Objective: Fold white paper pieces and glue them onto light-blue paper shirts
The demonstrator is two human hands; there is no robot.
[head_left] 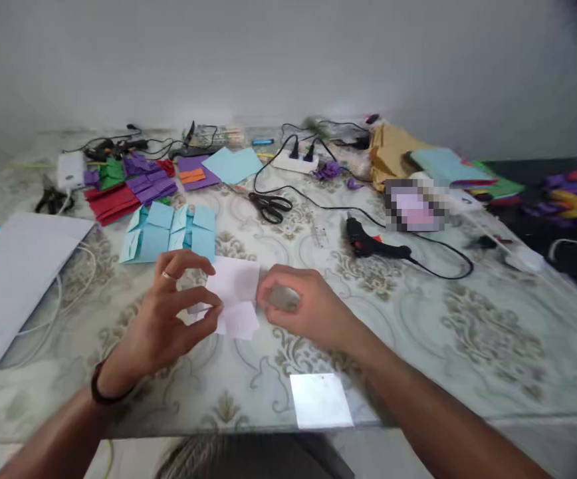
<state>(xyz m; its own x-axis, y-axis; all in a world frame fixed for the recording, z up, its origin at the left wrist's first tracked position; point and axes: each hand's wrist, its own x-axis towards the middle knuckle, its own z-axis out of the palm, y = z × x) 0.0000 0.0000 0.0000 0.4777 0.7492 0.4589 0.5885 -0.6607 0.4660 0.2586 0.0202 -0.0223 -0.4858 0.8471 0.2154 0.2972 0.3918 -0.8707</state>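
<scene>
A pale pink sheet of paper (234, 279), creased and partly folded at its near edge, lies between my hands. My left hand (171, 309), with a ring and a dark wristband, pinches the sheet's left side between thumb and forefinger. At the right edge of the sheet, my right hand (301, 303) has thumb and fingertips brought together; whether paper sits between them is hidden. Just beyond the left hand lie folded light blue papers (169, 229). A small white square sheet (321, 400) rests near the table's front edge.
Black scissors (271, 207) and a black glue gun (375, 246) with its cable lie farther back. Behind them stands a white power strip (296, 161). Red folded papers (113, 201) and purple folded papers (151, 185) sit back left, and a large white sheet stack (24, 279) lies left.
</scene>
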